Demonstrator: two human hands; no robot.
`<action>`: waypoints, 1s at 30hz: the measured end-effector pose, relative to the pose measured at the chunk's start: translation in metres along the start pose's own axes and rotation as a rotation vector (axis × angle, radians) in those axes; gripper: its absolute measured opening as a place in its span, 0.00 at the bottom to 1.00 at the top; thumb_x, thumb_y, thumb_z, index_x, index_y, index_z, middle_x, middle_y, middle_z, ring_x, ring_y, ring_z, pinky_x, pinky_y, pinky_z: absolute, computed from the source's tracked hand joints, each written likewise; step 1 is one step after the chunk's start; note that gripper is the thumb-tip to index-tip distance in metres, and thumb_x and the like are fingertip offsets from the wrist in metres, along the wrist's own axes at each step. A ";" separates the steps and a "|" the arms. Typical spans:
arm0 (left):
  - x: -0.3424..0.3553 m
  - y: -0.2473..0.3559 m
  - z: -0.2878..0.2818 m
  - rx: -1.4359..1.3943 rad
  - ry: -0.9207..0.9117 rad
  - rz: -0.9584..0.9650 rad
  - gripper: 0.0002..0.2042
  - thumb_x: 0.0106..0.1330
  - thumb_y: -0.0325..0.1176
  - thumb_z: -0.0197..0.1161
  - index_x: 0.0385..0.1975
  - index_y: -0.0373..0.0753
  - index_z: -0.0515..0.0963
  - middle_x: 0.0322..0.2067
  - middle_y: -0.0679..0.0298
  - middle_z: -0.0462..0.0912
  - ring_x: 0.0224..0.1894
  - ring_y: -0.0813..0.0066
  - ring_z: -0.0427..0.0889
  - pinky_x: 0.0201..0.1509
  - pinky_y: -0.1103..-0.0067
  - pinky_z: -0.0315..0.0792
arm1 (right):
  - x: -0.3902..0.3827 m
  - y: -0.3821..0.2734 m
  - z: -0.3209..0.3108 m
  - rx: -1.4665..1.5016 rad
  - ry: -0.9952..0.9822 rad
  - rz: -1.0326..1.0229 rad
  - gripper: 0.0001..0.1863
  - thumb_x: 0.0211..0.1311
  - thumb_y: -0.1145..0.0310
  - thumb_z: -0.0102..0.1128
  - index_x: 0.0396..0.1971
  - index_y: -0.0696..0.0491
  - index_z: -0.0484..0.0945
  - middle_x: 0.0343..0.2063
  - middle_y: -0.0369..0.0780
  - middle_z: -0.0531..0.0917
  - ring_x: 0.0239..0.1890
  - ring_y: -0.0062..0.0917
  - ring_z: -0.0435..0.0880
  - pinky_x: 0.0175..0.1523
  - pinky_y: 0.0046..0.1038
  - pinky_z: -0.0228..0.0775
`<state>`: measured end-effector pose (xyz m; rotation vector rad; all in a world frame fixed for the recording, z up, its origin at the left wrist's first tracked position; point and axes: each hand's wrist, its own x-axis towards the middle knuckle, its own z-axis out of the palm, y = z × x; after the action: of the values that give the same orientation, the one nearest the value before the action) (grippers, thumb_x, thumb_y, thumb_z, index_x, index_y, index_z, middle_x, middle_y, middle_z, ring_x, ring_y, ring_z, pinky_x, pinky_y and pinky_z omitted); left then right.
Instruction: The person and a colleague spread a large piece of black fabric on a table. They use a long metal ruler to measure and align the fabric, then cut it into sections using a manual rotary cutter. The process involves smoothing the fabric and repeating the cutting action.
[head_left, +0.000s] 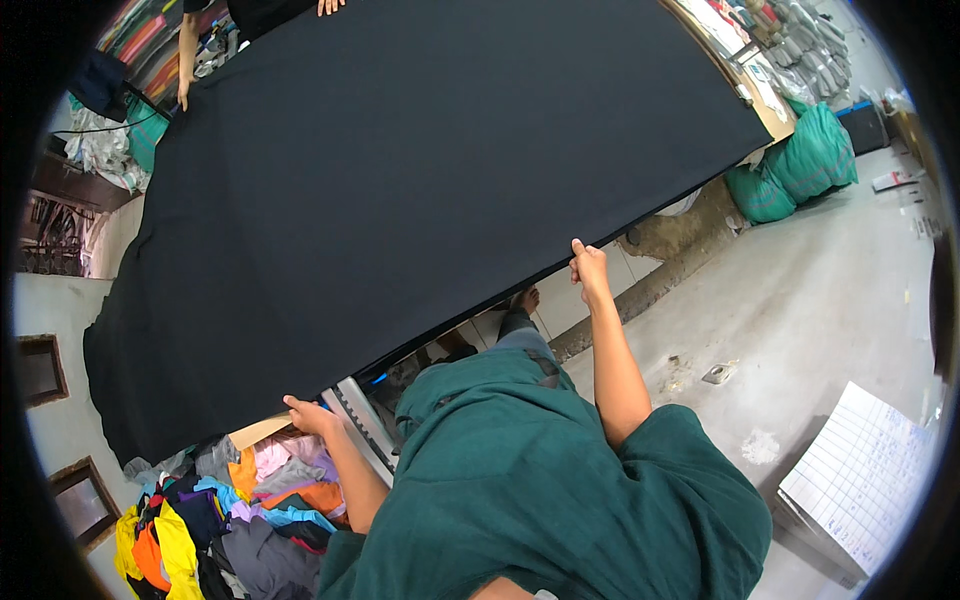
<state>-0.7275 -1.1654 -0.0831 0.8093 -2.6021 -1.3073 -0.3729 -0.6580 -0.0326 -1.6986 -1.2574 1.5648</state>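
A wide sheet of black fabric (pixel 420 170) lies spread over a table and fills most of the upper view. Its near edge runs slantwise in front of me. My right hand (pixel 588 268) pinches that edge right of my body, thumb on top. Farther left, my left hand (pixel 312 414) grips the same edge, with its thumb pointing along the cloth and its other fingers partly hidden. Across the table, another person's hand (pixel 184 92) touches the far left side of the fabric, and that person's other hand (pixel 330 6) rests at the far edge.
Colourful cloth scraps (pixel 250 520) are heaped below the table at the left. Green sacks (pixel 800 165) sit by the right table corner. A sheet of lined paper (pixel 860 470) lies at lower right. Plastic-wrapped bundles (pixel 800 40) are piled far right.
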 end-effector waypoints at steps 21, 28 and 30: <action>-0.009 0.012 0.001 0.080 0.075 -0.001 0.30 0.80 0.53 0.49 0.42 0.28 0.87 0.40 0.42 0.89 0.43 0.40 0.85 0.51 0.57 0.75 | 0.000 0.001 -0.004 -0.164 0.000 -0.055 0.23 0.79 0.55 0.57 0.21 0.49 0.68 0.15 0.32 0.68 0.15 0.18 0.66 0.22 0.26 0.60; 0.001 0.000 0.008 0.087 0.072 0.047 0.28 0.79 0.51 0.51 0.47 0.26 0.85 0.44 0.43 0.89 0.45 0.45 0.86 0.54 0.60 0.76 | 0.009 0.005 -0.017 -0.184 -0.098 -0.048 0.24 0.78 0.51 0.58 0.21 0.48 0.70 0.15 0.30 0.69 0.16 0.17 0.68 0.22 0.25 0.60; 0.008 -0.015 0.004 -0.046 0.018 0.004 0.25 0.79 0.48 0.54 0.47 0.27 0.85 0.46 0.45 0.89 0.47 0.48 0.86 0.55 0.61 0.76 | 0.015 0.006 -0.028 -0.270 -0.176 -0.037 0.27 0.78 0.45 0.56 0.23 0.52 0.77 0.15 0.30 0.69 0.16 0.16 0.67 0.21 0.24 0.59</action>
<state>-0.7295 -1.1744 -0.0983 0.8046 -2.5490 -1.3467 -0.3460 -0.6416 -0.0389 -1.7137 -1.6434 1.6105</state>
